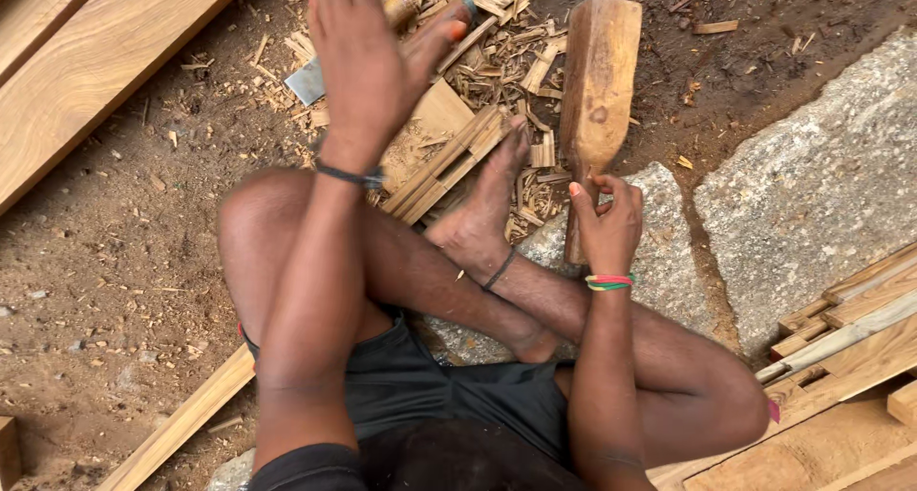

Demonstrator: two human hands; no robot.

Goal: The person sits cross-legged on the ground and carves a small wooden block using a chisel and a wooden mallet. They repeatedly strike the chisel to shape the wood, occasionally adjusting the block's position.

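Item one, the mallet (599, 80): a wooden club with a broad flat head, held upright above the ground, head up near the top of the view, its thin handle running down into our right hand (607, 225). That hand is closed round the handle, fingers curled tight; a red, green and yellow band sits at the wrist. Item two, the chisel (310, 78): a flat grey blade showing just left of our left hand (363, 56), with a wooden handle passing behind the palm. We see this hand from the back, fingers raised and loosely spread, thumb pointing right; how firmly it grips the chisel we cannot tell. A dark band circles that wrist. Item three, a slatted wood piece (449, 161) lying on the ground under our bare foot (482, 214), the toes resting on its right end. Around it, a litter of wood chips (516, 42) on brown soil. Beyond: grey stone slabs (812, 185) at right, pale planks (86, 61) at upper left, stacked timber (850, 348) at lower right.
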